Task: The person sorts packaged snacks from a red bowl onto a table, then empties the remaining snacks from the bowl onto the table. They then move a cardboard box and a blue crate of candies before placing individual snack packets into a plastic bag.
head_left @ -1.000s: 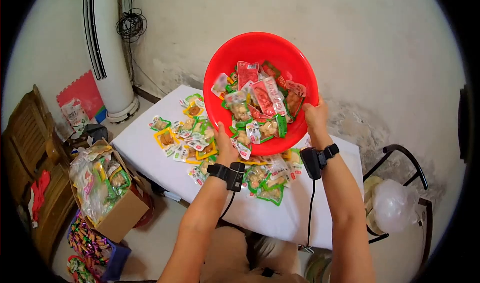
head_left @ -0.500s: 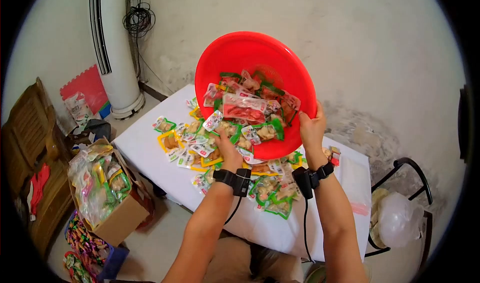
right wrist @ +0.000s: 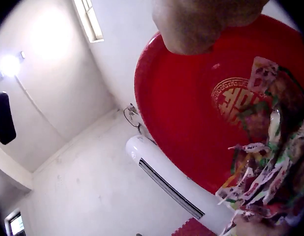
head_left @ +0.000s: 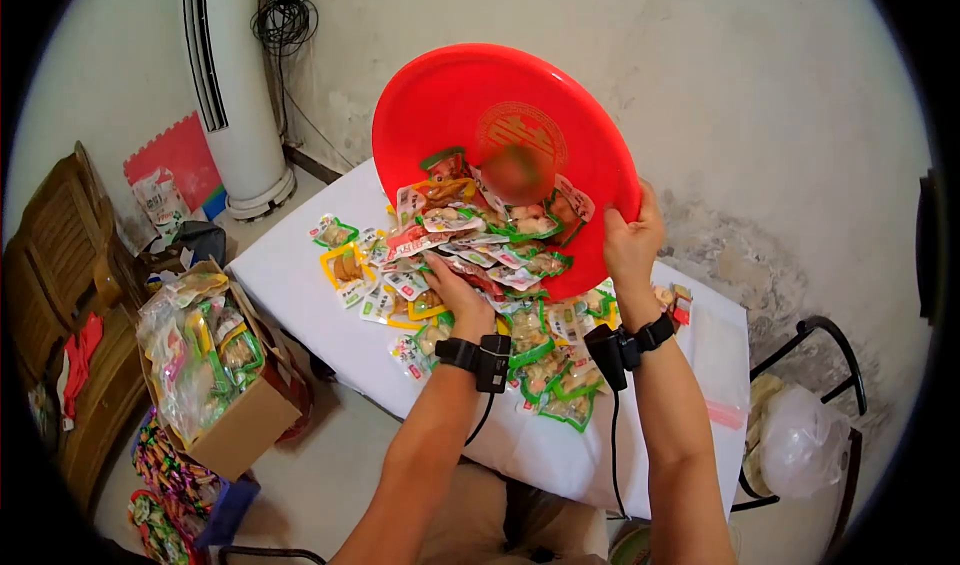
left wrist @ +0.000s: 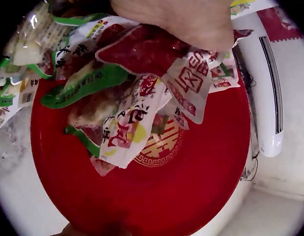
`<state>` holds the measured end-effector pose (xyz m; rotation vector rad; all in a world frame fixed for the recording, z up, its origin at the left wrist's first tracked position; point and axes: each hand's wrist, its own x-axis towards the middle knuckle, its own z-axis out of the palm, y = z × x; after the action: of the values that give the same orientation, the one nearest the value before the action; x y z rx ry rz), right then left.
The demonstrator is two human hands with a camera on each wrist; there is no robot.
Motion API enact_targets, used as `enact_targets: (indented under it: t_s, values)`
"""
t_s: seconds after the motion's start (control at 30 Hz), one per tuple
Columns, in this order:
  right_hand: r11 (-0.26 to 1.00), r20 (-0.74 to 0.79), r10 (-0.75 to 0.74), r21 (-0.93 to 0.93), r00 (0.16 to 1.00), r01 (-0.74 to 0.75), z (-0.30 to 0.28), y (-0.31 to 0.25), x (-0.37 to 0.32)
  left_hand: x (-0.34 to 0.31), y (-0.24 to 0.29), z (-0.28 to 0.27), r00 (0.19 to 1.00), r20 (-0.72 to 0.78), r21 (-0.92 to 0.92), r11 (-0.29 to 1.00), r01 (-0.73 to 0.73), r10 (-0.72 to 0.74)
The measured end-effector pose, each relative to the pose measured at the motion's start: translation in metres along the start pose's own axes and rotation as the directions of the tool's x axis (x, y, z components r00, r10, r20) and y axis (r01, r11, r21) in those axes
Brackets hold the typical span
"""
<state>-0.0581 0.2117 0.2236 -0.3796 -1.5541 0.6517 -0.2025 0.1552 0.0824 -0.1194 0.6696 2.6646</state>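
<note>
A big red plastic basin (head_left: 455,95) with a gold emblem is tilted toward me over the table. My right hand (head_left: 635,245) grips its right rim, thumb on the inner side. At the low front rim, my left hand (head_left: 458,297) holds the basin, its thumb against the packets and its other fingers hidden. Sealed snack packets (head_left: 475,235), red, green, yellow and white, are heaped against the lower wall and spill over that rim. One packet (head_left: 518,173) is blurred in the basin. More packets (head_left: 555,385) lie underneath on the white-covered table (head_left: 415,400).
Left of the table stands a cardboard box (head_left: 245,425) full of packets, with a blue crate (head_left: 228,510) of wrapped sweets beside it. A wooden chair (head_left: 75,295) is farther left. A white air conditioner (head_left: 225,95) stands behind, and a black-framed chair (head_left: 845,365) at right.
The basin has tipped steeply toward me, its far rim rising and its emblem coming into view. Packets have slid down to the front rim, over the left hand. Both hands stay on the basin.
</note>
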Motion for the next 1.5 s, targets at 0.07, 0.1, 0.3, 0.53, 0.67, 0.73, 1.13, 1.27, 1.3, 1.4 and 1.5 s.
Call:
enact_targets:
  t_s: [0.07,0.1,0.3,0.53,0.67,0.73,1.13,1.27,1.3,1.4,1.5]
  values:
    - [0.999,0.033,-0.020,-0.030,0.999,0.021,0.005,-0.004,0.000,-0.006,0.006,0.004,0.998,-0.060,0.008,1.000,0.025,-0.025]
    - [0.999,0.037,-0.019,-0.028,0.999,0.020,0.006,-0.004,0.000,-0.002,0.004,0.001,0.997,-0.075,-0.007,1.000,0.015,-0.015]
    - [0.996,0.055,-0.080,-0.033,0.995,0.082,0.012,-0.007,0.001,0.013,0.002,-0.018,0.998,0.057,-0.116,0.993,-0.021,0.028]
    - [0.988,0.101,-0.124,-0.076,0.987,0.132,0.020,-0.013,0.004,0.004,0.019,-0.024,0.996,0.055,-0.046,0.997,-0.067,0.070]
    - [0.960,0.140,-0.231,-0.127,0.963,0.249,0.021,-0.011,0.005,-0.002,0.019,-0.025,0.996,0.047,-0.006,0.997,-0.080,0.080]
    - [0.950,0.148,-0.244,-0.161,0.958,0.267,0.022,-0.015,0.004,-0.001,0.017,-0.027,0.996,0.058,-0.012,0.998,-0.069,0.069]
    - [0.895,0.173,-0.379,-0.181,0.909,0.408,0.041,0.007,0.006,-0.027,0.042,-0.030,0.976,0.027,0.338,0.917,-0.213,0.217]
    - [0.899,0.178,-0.376,-0.167,0.909,0.405,0.039,0.010,0.005,-0.020,0.037,-0.053,0.977,0.001,0.415,0.889,-0.195,0.213]
    - [0.900,0.177,-0.374,-0.170,0.911,0.402,0.037,0.011,0.006,-0.018,0.034,-0.059,0.979,0.016,0.352,0.915,-0.195,0.203]
    - [0.904,0.158,-0.381,-0.142,0.911,0.402,0.030,0.009,0.007,-0.023,0.035,-0.065,0.983,0.016,0.282,0.942,-0.180,0.183]
    - [0.926,0.130,-0.325,-0.157,0.937,0.343,0.022,0.003,0.008,-0.030,0.038,-0.070,0.987,-0.003,0.279,0.948,-0.153,0.161]
